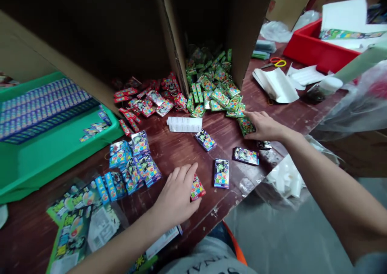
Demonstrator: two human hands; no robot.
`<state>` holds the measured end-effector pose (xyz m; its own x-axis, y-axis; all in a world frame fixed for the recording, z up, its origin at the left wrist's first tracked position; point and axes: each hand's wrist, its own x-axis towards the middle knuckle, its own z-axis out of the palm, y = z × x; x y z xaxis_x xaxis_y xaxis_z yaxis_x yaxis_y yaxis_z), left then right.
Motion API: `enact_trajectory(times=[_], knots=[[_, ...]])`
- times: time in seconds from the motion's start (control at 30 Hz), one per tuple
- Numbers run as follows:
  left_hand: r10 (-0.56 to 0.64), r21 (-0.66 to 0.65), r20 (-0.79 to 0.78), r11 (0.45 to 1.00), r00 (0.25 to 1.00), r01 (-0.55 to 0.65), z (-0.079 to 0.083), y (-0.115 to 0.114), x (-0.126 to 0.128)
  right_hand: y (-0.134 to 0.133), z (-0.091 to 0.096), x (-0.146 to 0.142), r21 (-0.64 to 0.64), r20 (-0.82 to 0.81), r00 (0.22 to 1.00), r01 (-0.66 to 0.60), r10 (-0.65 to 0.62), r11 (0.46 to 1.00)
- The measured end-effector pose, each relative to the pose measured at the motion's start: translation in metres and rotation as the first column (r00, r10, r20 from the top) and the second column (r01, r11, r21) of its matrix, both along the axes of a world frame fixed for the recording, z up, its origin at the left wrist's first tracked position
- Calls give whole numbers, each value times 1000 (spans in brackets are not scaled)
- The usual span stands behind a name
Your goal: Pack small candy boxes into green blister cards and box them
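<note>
My left hand (177, 195) lies palm down near the table's front edge, its fingers over a small red packet (197, 188). My right hand (263, 125) reaches to the edge of a heap of green packets (216, 92) and its fingers close on one green packet (246, 125). Between my hands lie three loose purple packets (221, 173), (246, 155), (205, 139). A heap of red packets (148, 98) spills from the left cardboard compartment. Several blue and purple packets (134, 161) are piled left of my left hand.
A cardboard divider (173, 44) splits the two heaps. A green tray (45, 145) with rows of blue packets sits at left. A white strip (184, 124) lies mid-table. A red bin (317, 48), scissors (276, 62), papers (276, 84) and plastic bags (356, 104) are at right.
</note>
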<state>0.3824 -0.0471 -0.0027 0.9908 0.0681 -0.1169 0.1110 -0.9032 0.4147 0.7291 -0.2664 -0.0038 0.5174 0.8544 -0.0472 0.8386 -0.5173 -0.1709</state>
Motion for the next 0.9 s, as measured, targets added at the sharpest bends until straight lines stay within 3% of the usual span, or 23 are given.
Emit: enact_trajectory(times=[0.1,0.2,0.27,0.37,0.43,0.5,0.57,0.63,0.7,0.73,0.8,0.9], knots=[[-66,-90,-8,994,998,65,1,-2,-11,5,19,-38,104,-46,998,-36,41,994],[-17,-131,-13,991,1000,15,1,-6,-23,10,29,-112,326,-297,954,58,44,943],[64,-139,-8,988,998,-65,-1,-10,-30,15,20,-168,322,-521,853,221,-23,921],[171,-140,-10,975,985,-171,-4,-17,-39,25,-9,-238,277,-671,720,465,-178,841],[190,-137,-14,972,982,-190,-5,-21,-44,31,-25,-269,253,-727,654,540,-210,803],[168,-131,-12,977,986,-168,-4,-21,-50,33,-29,-284,225,-722,653,532,-227,816],[142,-117,5,983,990,-140,0,-18,-57,29,-22,-286,194,-617,745,456,-253,869],[117,-91,26,989,993,-115,6,-11,-68,20,-7,-277,156,-406,877,346,-259,925],[113,-52,30,992,993,-111,13,-2,-84,12,9,-259,144,-196,969,178,-148,973],[124,-26,23,992,992,-123,16,3,-94,9,14,-248,141,-130,991,53,-34,989],[165,22,-12,986,986,-165,19,12,-113,10,18,-225,130,-107,960,-246,261,960],[226,62,-104,973,969,-220,16,19,-136,28,10,-195,94,-216,773,-591,596,801]])
